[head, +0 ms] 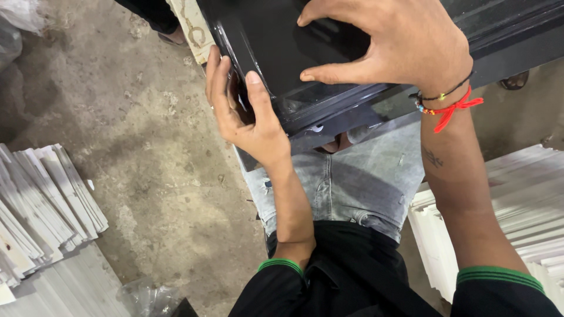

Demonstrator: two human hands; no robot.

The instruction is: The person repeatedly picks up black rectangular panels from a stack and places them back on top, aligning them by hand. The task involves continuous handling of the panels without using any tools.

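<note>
- The grip of the left hand point(247, 117) is closed round the left corner of a glossy black moulded frame point(282, 53): fingers wrapped behind the edge, thumb pressed on the front face.
- The right hand point(399, 47) lies spread on top of the frame, fingers wide and curved, thumb pointing left along the surface; it presses down rather than clasping, so its grip is open and flat on the piece.
- The frame sits above the person's lap, over the grey jeans point(352, 182), and runs off the top and right of the view.
- It looks rigid and smooth, probably slippery on its polished faces and easy to scuff; the stepped edges and corners seem the surest places to take hold of.
- Its weight cannot be told.
- Stacks of white strips point(47, 199) lie to the left on the concrete floor point(153, 147), and more white strips point(517, 199) lie to the right.
- A red thread bracelet point(449, 108) sits on the right wrist.
</note>
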